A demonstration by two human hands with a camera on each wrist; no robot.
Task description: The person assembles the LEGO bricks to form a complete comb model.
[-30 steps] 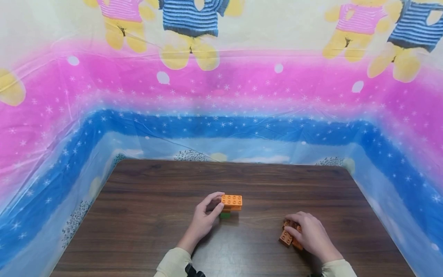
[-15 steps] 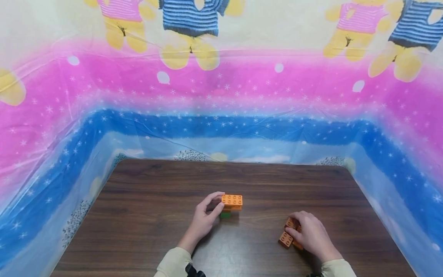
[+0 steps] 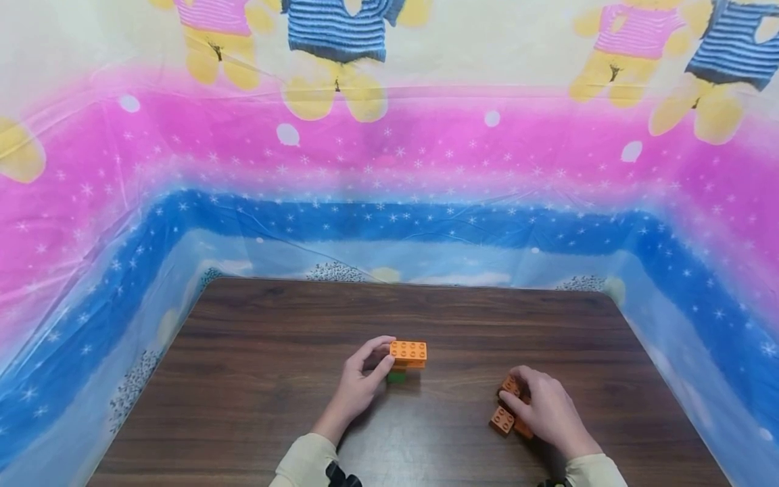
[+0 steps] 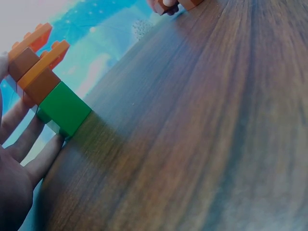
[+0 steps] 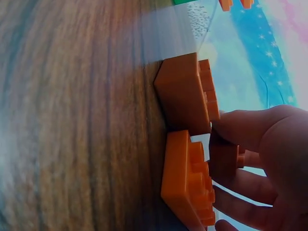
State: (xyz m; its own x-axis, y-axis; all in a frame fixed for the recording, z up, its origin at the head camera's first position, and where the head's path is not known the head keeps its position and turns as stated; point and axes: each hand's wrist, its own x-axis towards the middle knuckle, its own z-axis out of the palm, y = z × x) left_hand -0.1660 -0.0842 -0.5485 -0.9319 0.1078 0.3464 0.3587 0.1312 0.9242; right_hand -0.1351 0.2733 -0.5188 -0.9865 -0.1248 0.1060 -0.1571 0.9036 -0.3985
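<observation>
Near the middle of the table, my left hand grips the left end of a stack of toy building bricks. The stack has a long orange brick on top, more orange beneath, and a green brick at the bottom on the table. To the right, my right hand pinches a small brown building brick between thumb and fingers. Its clearance from the table cannot be told. Just in front of it sits another brown brick, studs up. A longer orange brick lies beside that one, partly hidden under my right hand.
The dark wood-grain table stretches around both hands. A printed cloth with pink and blue bands hangs behind its far edge and along both sides.
My right hand has shifted slightly away from me, with its brown brick drawn a little apart from the nearer brown one. The left hand and its stack have stayed in place.
</observation>
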